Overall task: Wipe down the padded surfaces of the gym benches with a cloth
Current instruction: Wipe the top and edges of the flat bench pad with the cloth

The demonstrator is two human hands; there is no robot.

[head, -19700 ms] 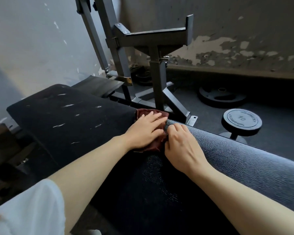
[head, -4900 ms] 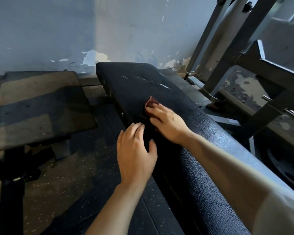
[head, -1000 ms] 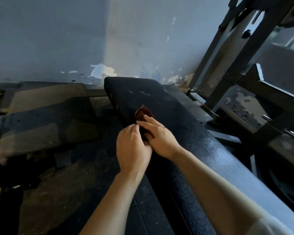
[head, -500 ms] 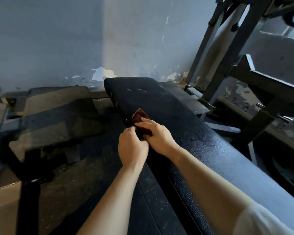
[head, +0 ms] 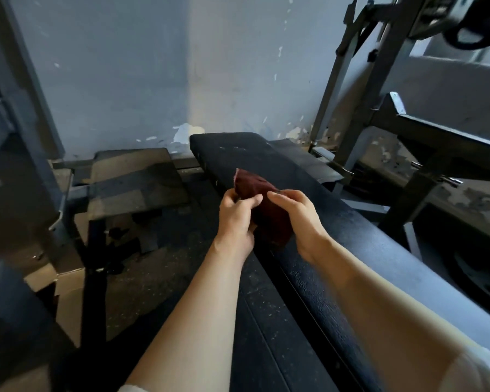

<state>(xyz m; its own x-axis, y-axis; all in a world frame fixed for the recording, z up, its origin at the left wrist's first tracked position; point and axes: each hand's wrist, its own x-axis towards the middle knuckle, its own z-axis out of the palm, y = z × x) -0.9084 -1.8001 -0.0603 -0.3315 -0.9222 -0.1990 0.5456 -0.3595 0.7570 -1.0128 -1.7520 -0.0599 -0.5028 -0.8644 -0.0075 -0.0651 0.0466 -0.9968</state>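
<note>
Holding the dark red cloth (head: 262, 205) between them, both hands sit above the black padded counter (head: 337, 222) — the left hand (head: 236, 219) pinches its near-left edge with thumb and fingertips, the right hand (head: 301, 217) curls its grip round the other side. The cloth hangs lifted, just over the pad's left edge.

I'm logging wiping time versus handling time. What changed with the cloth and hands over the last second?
The cloth came up off the bench pad: a second ago the right hand pressed it flat there, now both hands hold it above the pad's near edge. The left hand, which had just joined, now pinches its left side. The bench itself stayed put.
</note>
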